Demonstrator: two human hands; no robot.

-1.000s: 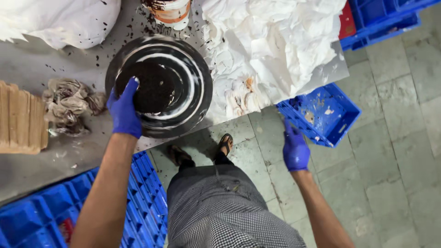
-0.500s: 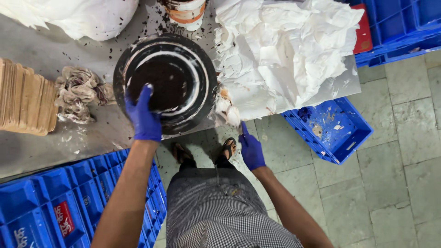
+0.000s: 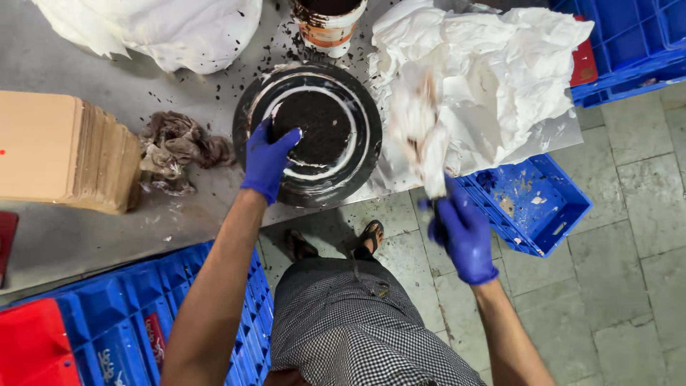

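The left hand (image 3: 268, 161), in a blue glove, lies on the round dark turntable (image 3: 309, 134) at the front edge of the grey desk (image 3: 86, 236), fingers pressed together and laid flat against the crumb-coated disc in its middle. The right hand (image 3: 463, 232), gloved too, is closed around a smeared white spatula (image 3: 427, 136) — its blade raised and blurred before the crumpled white paper (image 3: 500, 78). A soiled rag (image 3: 175, 150) lies left of the turntable, beside stacked cardboard (image 3: 64, 154); a blue crate (image 3: 532, 204) sits on the floor.
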